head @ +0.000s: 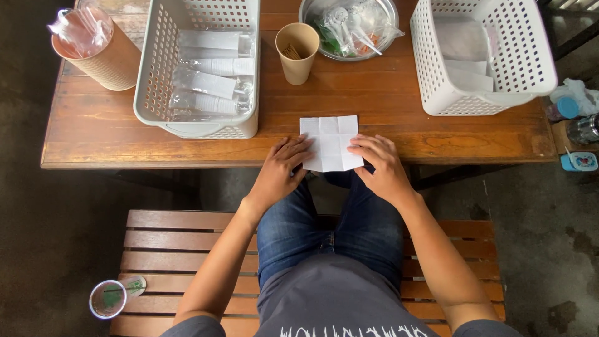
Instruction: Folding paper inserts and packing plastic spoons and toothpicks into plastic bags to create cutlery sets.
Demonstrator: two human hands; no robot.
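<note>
Looking down from the head camera, you had both hands on a white paper napkin [331,143] that lay at the near edge of the wooden worktop [399,93], its lower end hanging just over that edge. Your left hand [282,171] rested with spread fingers against the napkin's left side, and your right hand [379,167] pressed flat on its lower right corner; neither hand was closed around it, both were open and lying on the paper, one on each side. The napkin showed crease lines from folding.

Farther back stood a paper cup [297,51] with thin sticks inside, just beside a white basket [198,65] holding clear wrapped packets. A metal bowl [349,26] held plastic cutlery in bags, and a second white basket [480,56] sat to the right with flat white sheets in it. A tall tan tub [97,47] stood at the far left corner. You sat on a slatted bench [168,249], where a plastic cup [107,299] stood near your left arm.

As a judgement: because the napkin overhung the edge and was only pressed, not gripped, it could have slid off onto your lap if one palm had lifted. An uneven push could also have skewed the fold.
</note>
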